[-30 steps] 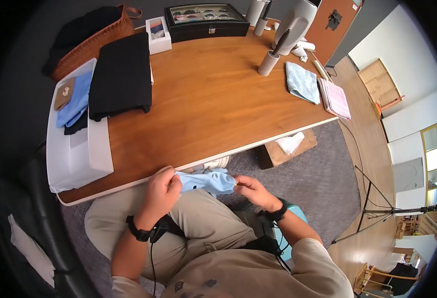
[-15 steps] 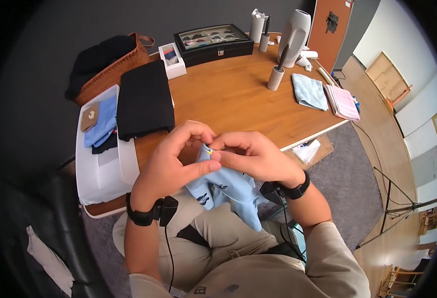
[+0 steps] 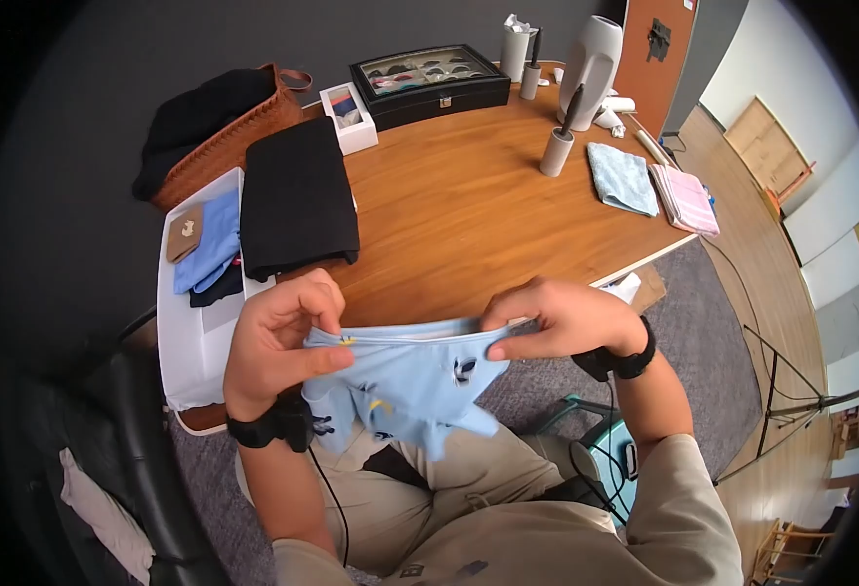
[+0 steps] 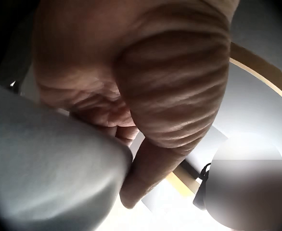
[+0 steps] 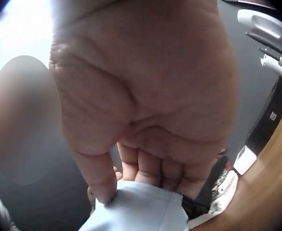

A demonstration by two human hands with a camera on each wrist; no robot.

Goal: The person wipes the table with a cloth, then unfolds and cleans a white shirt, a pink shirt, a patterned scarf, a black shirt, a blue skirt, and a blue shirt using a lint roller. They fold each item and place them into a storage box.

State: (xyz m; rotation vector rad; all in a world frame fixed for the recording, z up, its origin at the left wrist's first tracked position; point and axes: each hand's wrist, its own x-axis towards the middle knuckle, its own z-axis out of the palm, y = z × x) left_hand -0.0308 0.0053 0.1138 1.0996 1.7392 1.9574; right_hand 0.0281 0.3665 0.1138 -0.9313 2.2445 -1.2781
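Observation:
Light blue underpants [image 3: 415, 376] with dark and yellow prints hang over the lap, just beyond the table's near edge. My left hand [image 3: 283, 342] pinches one end of the waistband between thumb and fingers. At the waistband's other end, my right hand [image 3: 576, 317] pinches it the same way, and the band is drawn out between them with its opening facing up. The pale cloth [image 4: 54, 159] fills the lower left of the left wrist view. In the right wrist view, the thumb lies over the fabric [image 5: 141, 207].
A white box [image 3: 180, 361] with folded clothes stands at the table's left, beside black folded fabric [image 3: 297, 200]. Behind are a woven basket [image 3: 224, 146] and a black glass-lidded case [image 3: 429, 88]. Lint rollers [image 3: 556, 151] and folded towels, one blue [image 3: 625, 179] and one pink [image 3: 683, 200], lie right.
My hands rose from the lap, came together at the waistband, then moved apart and spread it wide. The underpants went from bunched to hanging open, prints showing. The head view shifted too.

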